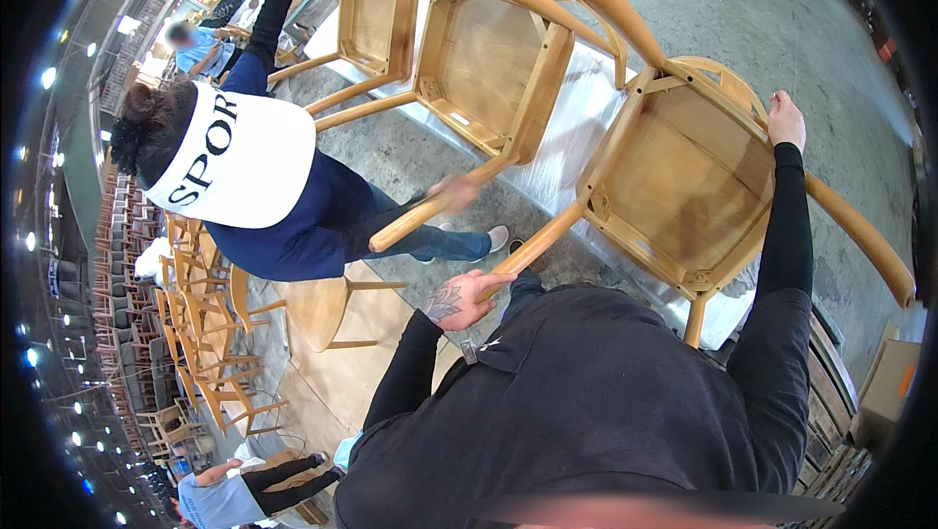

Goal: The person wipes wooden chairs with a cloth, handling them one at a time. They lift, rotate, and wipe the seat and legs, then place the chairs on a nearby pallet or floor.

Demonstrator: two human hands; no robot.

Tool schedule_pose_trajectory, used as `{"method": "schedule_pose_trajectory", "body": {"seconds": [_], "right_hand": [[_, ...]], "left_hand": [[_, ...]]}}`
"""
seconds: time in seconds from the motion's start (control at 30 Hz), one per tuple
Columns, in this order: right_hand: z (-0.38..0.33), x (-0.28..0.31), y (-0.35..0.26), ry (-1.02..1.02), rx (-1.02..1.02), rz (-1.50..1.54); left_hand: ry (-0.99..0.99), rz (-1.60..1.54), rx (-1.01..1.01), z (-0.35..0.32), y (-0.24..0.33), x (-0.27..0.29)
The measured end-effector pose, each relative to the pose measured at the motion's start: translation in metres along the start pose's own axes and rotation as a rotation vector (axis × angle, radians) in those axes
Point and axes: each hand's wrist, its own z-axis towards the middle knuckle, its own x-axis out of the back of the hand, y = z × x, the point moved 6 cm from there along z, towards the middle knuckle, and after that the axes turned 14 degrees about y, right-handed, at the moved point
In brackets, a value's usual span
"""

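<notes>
A light wooden chair point(684, 187) lies upside down in front of me, its seat underside and corner blocks showing and its legs sticking out. My left hand point(464, 301), tattooed on the back, is closed around the end of its near left leg point(532, 251). At the chair's far right corner, beside the curved backrest point(728, 84), my right hand point(787, 123) is closed against the frame; its exact hold is partly hidden. Under my right forearm another leg point(865, 236) reaches out to the right.
Two more upturned chairs point(484, 60) point(373, 21) stand in line on a plastic-wrapped surface point(576, 124). A co-worker in a white visor point(244, 153) stands close at left, a blurred hand by a chair leg. Many chairs point(205, 324) fill the left; a cardboard box point(891, 392) sits right.
</notes>
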Motion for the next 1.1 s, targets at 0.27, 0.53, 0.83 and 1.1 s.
{"method": "schedule_pose_trajectory", "body": {"seconds": [0.27, 0.53, 0.83, 1.1], "right_hand": [[0.003, -0.004, 0.000, 0.050, 0.077, 0.024], [0.002, -0.006, 0.004, 0.068, 0.098, 0.023], [0.001, -0.006, 0.002, 0.041, 0.074, 0.008], [-0.001, -0.008, 0.004, 0.014, 0.033, -0.021]], "left_hand": [[-0.010, 0.002, 0.015, 0.001, 0.001, 0.002], [0.000, -0.025, 0.010, -0.002, -0.001, 0.002], [0.001, -0.037, 0.017, 0.001, -0.003, -0.001], [-0.034, 0.001, 0.033, 0.000, -0.007, -0.004]]}}
